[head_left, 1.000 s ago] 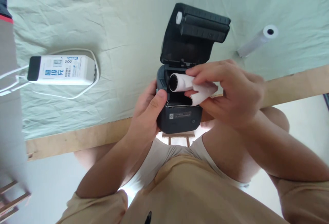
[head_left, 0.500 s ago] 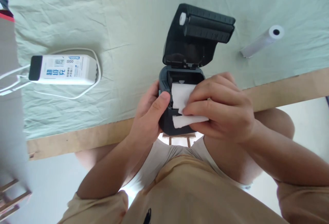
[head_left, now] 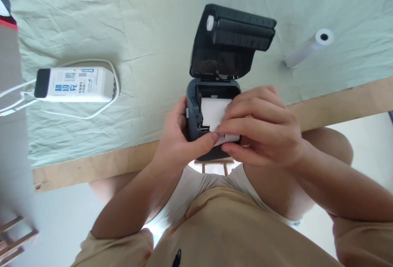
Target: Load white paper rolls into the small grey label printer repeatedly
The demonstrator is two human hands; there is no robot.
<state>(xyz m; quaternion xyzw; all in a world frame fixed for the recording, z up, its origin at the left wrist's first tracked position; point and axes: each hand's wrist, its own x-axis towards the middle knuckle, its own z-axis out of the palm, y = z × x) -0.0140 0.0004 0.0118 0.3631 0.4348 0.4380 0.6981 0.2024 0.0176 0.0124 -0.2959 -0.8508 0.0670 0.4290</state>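
Thumb now moved onto the front of the printer, the left hand clasps it while the right hand pinches paper, likely light, creasable, best held edgewise.

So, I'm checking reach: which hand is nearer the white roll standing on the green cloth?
The right. The right hand is below and left of the white roll in the picture; the left hand is farther left, holding the dark device.

Head cam looks fwd/down at printer, close.
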